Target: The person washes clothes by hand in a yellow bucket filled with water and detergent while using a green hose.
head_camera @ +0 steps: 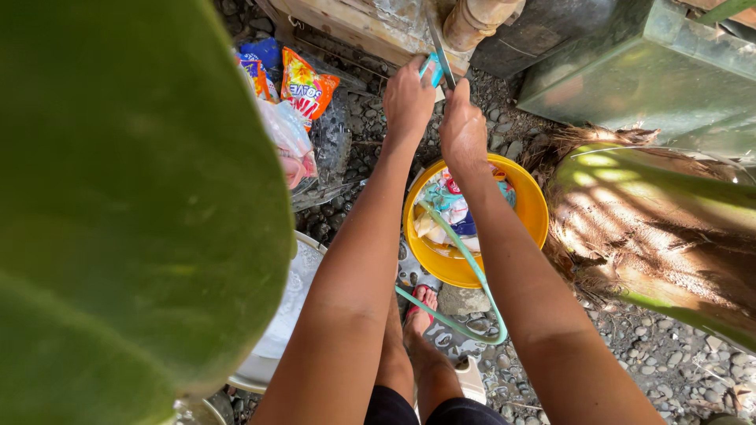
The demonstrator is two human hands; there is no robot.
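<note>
Both arms reach forward and down from the camera toward a spot near a wooden board at the top of the view. The left hand [409, 98] is closed around a small turquoise fitting [431, 69], the fingers curled over it so that only a corner of it shows. The right hand [462, 130] sits just beside the left, its grip closed near the same spot, where a thin dark rod [438, 43] runs upward between the two hands; whether the right fingers actually clasp the rod or the fitting cannot be told.

A pale green hose [465, 260] runs down from beneath the hands, passes over the yellow bucket [529, 206] and curves in a loop onto the gravel ground [669, 354]. The bucket stands just below the right hand and holds a heap of wet coloured laundry [450, 206].

To the left of the left forearm lie an orange detergent packet [305, 83] and clear plastic bags [290, 138]. A white basin [287, 307] sits lower left, partly hidden by a large green leaf [134, 205] close to the camera. A foot in a sandal [421, 303] rests on the gravel between the arms. A palm trunk [654, 228] rises on the right.
</note>
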